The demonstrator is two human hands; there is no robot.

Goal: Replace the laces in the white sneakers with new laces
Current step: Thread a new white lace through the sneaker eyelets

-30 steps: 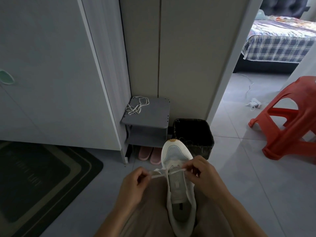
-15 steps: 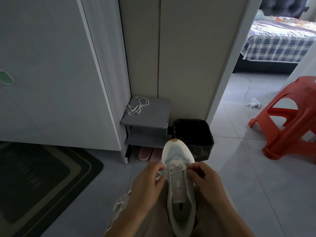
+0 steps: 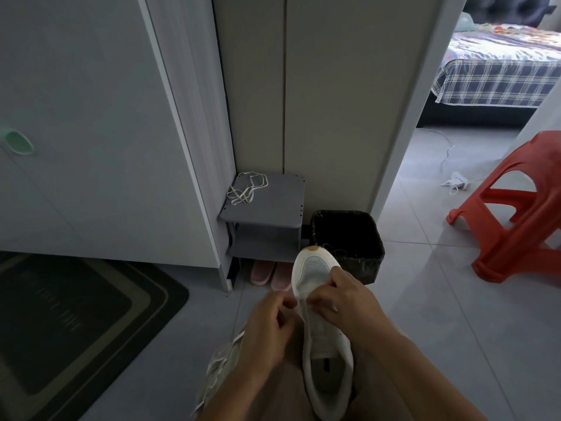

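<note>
sneaker, white, one: lies along the person's lap, toe pointing away toward the bin, opening toward the camera, tilted slightly onto its side.
left hand: fingers curled, thumb and forefinger pinched together just beside the sneaker's left edge, on a pale lace; blur hides how much of the strand is held.
right hand: curled over the sneaker's upper behind the toe cap, gripping it; forefinger reaches onto the toe side. cannot tell whether it also holds lace.
second sneaker: pale, partly seen on the floor beside the left leg.
loose laces, white: tangled heap on the top board of a small grey shelf unit, at its left rear corner.
pink slippers, pair: on the floor under the shelf unit.
black bin, lined: just right of the shelf unit, behind the sneaker's toe.
red plastic stool: on the tiles at right, well apart from the hands.
doormat, dark with pale borders: floor at left.
bed with plaid cover: in the room beyond the doorway.
white plug and cable: on the floor near the doorway.
</note>
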